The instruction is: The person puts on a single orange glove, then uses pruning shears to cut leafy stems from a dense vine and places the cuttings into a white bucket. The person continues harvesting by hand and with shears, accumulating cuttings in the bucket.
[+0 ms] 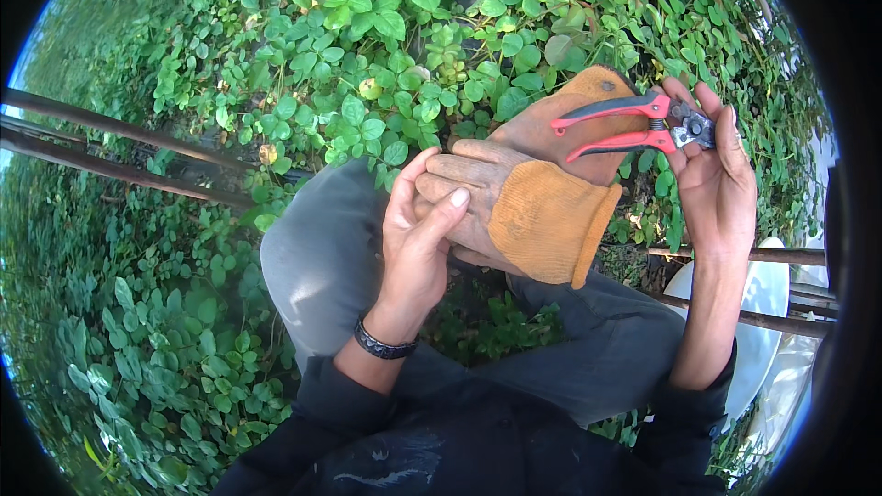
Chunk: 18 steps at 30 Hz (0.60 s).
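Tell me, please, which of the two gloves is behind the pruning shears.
The upper glove: the red handles of the pruning shears cross in front of it, whereas the lower glove, its orange cuff facing right, lies below them.

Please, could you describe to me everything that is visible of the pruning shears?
The pruning shears have two slim red handles, the upper one with a dark grey strip, spread apart. A small coil spring sits between them, beside the metal-looking head. They lie roughly sideways, handles pointing left; the right hand holds the head end, partly from behind. The handles overlap an orange-brown glove in view; whether they touch it, I cannot tell. The blade edges are unclear.
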Each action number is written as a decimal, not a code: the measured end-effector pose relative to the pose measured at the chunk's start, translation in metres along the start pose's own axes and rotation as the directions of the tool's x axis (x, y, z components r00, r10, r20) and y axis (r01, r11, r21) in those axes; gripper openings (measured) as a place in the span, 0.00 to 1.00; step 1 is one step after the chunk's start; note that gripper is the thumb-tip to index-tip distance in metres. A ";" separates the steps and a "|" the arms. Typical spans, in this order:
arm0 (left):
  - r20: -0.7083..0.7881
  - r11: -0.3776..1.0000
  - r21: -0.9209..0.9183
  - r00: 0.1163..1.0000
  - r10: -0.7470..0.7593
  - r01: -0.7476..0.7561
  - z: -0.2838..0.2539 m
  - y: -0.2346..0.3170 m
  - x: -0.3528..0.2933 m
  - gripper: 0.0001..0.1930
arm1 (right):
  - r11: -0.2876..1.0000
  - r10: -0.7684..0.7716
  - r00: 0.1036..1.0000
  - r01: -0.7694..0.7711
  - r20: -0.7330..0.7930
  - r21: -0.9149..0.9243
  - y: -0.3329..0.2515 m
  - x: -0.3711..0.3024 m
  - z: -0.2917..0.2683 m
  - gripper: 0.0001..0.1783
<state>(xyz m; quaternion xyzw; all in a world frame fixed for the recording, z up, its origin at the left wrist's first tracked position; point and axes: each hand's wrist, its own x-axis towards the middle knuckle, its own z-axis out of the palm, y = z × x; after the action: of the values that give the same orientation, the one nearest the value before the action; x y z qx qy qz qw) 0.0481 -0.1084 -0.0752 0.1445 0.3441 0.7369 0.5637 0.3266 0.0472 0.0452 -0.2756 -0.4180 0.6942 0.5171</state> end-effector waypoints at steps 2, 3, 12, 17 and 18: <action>0.007 0.997 0.077 1.000 0.015 -0.016 -0.001 0.000 0.000 0.36 | 0.996 -0.035 0.997 0.029 -0.062 -0.088 0.000 0.000 0.000 0.30; 0.010 0.992 0.123 1.000 0.017 -0.018 -0.001 0.001 0.000 0.35 | 0.991 -0.051 0.994 0.038 -0.093 -0.131 0.000 0.000 0.001 0.29; 0.136 0.641 0.768 0.982 -0.134 -0.019 -0.003 0.001 -0.002 0.34 | 0.919 -0.003 0.998 -0.021 -0.059 -0.393 0.009 -0.014 0.036 0.27; 0.429 0.398 0.880 0.796 -0.428 -0.260 -0.009 0.003 -0.006 0.31 | 0.918 0.044 0.999 -0.038 0.005 -0.396 0.017 -0.017 0.039 0.27; 0.411 0.360 0.895 0.798 -0.442 -0.262 -0.010 0.001 -0.006 0.31 | 0.920 0.054 0.998 -0.044 0.015 -0.389 0.018 -0.017 0.038 0.27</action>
<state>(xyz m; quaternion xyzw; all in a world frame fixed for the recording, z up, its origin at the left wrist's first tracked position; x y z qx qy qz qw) 0.0438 -0.1174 -0.0806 0.6374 0.5095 0.2904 0.4998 0.2923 0.0174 0.0482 -0.3741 -0.5469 0.6137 0.4292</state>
